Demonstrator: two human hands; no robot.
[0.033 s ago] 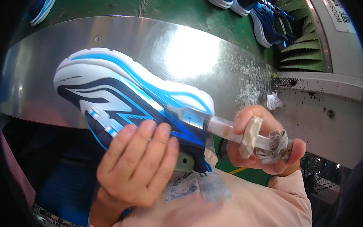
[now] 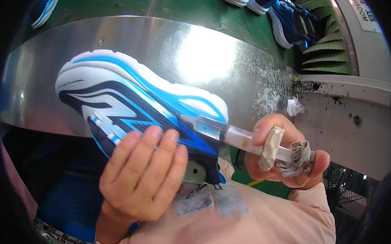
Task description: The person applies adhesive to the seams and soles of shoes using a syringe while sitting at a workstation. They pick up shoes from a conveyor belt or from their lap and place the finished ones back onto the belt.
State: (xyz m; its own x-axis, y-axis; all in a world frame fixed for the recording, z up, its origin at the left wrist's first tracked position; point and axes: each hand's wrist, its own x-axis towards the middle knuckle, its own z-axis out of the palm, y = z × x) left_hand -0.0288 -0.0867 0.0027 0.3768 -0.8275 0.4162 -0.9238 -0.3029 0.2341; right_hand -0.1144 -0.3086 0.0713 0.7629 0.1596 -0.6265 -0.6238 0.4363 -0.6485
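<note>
A navy, white and blue sneaker (image 2: 130, 102) lies tilted on its side, its thick white and light-blue sole facing away from me. My left hand (image 2: 145, 175) is closed on the shoe, fingers across the upper by the laces. In my right hand (image 2: 287, 155) is a clear plastic syringe (image 2: 232, 135), its flange and plunger end wrapped in pale tape. The syringe tip is at the seam between sole and upper, near the heel. A green shoe last (image 2: 194, 173) with a small hole shows in the shoe's opening.
Beneath the shoe is a curved, shiny metal plate (image 2: 128, 36) with white residue at right. Beyond it, a green conveyor belt (image 2: 187, 8) carries several similar sneakers (image 2: 282, 24). Green flaps (image 2: 326, 46) hang at a machine opening, right. A crumpled white scrap (image 2: 295, 106) sits by the machine's edge.
The shoe and my left hand have shifted slightly to the left. My right hand keeps its hold on the syringe, with the tip still at the seam.
</note>
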